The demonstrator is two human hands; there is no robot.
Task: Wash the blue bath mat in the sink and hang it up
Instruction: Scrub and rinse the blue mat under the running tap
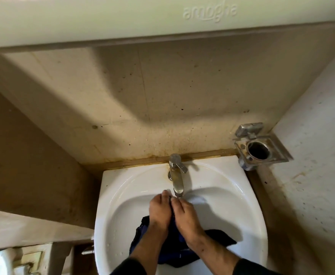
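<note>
The pale green cabinet edge [123, 20] with raised letters runs across the top of the view, and below it the beige stained wall [162, 96] goes down to the basin. The white ceramic sink [232, 195] stands against this wall, in a narrow corner. In the bowl of the sink lies the dark blue bath mat [218, 238], crumpled, with one part spread toward the right side of the bowl. Both hands are over the mat, close together, just under the spout. The left hand [159, 210] holds a fold of the mat, its fingers curled around the cloth. The right hand [184, 212] grips the cloth beside it in the same way. The silver metal tap [177, 173] with a single lever stands at the back rim of the sink. To the right, on the wall, a square metal holder [259, 147] with a round hole is fixed.
</note>
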